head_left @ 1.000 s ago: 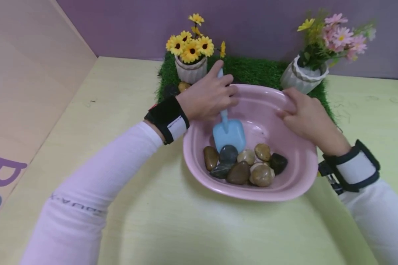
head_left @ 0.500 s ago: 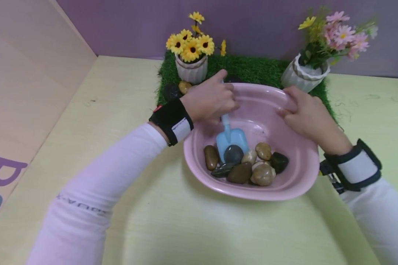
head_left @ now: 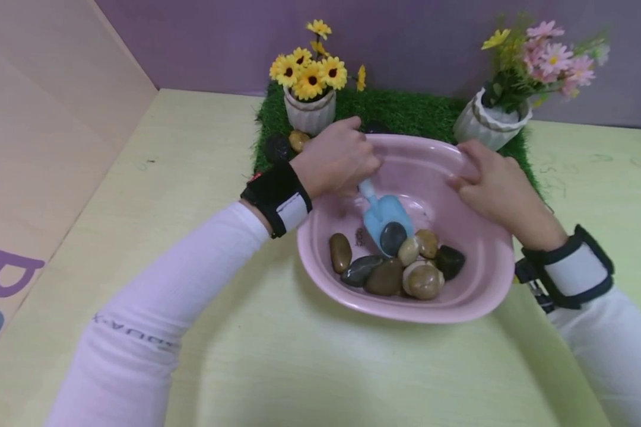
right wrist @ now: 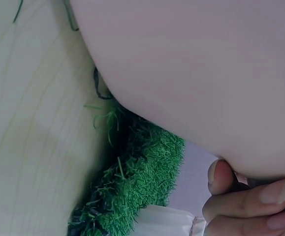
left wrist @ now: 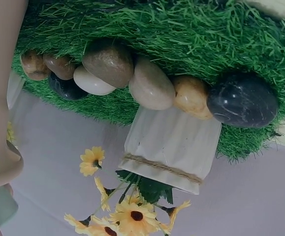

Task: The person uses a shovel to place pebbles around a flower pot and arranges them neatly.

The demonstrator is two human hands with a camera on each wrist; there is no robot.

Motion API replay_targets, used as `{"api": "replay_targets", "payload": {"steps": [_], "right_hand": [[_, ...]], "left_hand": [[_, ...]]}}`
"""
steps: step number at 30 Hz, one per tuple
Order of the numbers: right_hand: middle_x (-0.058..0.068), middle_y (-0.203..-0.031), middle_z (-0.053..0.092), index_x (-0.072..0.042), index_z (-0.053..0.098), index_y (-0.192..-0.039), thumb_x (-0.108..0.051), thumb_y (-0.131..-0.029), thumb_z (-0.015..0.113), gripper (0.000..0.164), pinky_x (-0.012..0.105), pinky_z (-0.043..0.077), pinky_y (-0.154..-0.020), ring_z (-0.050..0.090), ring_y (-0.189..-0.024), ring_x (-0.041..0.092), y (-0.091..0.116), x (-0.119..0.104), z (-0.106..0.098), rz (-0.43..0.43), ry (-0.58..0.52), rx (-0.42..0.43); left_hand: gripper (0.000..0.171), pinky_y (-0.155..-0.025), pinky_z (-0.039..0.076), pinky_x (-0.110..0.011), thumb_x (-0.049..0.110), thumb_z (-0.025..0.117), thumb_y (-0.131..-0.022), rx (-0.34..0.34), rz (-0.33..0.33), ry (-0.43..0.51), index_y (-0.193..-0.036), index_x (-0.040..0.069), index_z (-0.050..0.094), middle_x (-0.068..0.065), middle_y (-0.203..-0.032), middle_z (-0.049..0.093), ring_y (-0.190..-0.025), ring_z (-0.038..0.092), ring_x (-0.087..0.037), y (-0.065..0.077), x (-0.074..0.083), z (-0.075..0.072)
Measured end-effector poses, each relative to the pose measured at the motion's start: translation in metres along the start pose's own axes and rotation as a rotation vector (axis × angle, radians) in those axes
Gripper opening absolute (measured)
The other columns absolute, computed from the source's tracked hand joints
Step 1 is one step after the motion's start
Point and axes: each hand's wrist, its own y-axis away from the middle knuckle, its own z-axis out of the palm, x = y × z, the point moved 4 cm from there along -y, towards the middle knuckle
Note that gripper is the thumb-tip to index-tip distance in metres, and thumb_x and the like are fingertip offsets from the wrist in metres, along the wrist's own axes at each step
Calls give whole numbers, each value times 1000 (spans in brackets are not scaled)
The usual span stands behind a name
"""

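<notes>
My left hand [head_left: 338,155] grips the handle of a small light-blue toy shovel [head_left: 376,218], its blade down inside a pink basin [head_left: 347,303]. On the blade lies a round dark grey stone [head_left: 392,238]. Several more stones sit along the basin's near side, among them a brown one [head_left: 340,252], a flat grey one [head_left: 361,271] and a black one [head_left: 450,262]. My right hand [head_left: 494,184] holds the basin's far right rim, thumb on the inside; in the right wrist view its fingers [right wrist: 245,201] curl beneath the rim. The basin is tilted toward me.
Behind the basin lies an artificial grass mat [head_left: 406,110]. A white pot of yellow flowers [head_left: 310,112] stands on its left, and one of pink flowers [head_left: 491,121] leans on its right. Several stones, including a black one [left wrist: 243,100], line the mat by the left pot.
The shovel has moved right inside the basin, and the round dark grey stone has shifted right with it onto the blade. The right hand and the basin have stayed nearly still.
</notes>
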Motion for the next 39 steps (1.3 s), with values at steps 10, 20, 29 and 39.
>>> {"api": "replay_targets", "payload": {"steps": [10,20,29,39], "right_hand": [[34,-109,60,-2,43,-141,-22,-94,60,54,37,44,-63,62,-81,40,0,1,3,13,-12,-4],[30,-106,62,-2,44,-141,-22,-94,58,52,35,44,-61,62,-79,37,-2,-1,1,-1,-11,3],[31,-105,61,-2,43,-141,-20,-93,60,53,34,45,-59,63,-76,36,-1,-2,1,3,-25,-4],[29,-102,61,-2,45,-138,-21,-93,61,51,35,44,-61,63,-76,36,0,-2,1,5,-15,6]], "left_hand": [[28,-100,45,-45,30,64,-94,-13,40,57,-118,16,68,-7,-104,75,-100,68,-28,-1,-1,2],[31,-99,34,-46,37,62,-89,58,124,113,-111,15,69,-9,-101,72,-97,61,-30,-1,-5,4],[38,-101,32,-45,45,68,-89,44,191,221,-112,15,69,-6,-110,71,-104,63,-27,-4,-2,5],[50,-104,30,-46,59,55,-90,90,193,279,-112,15,65,-6,-105,67,-102,59,-27,-3,-3,5]]}}
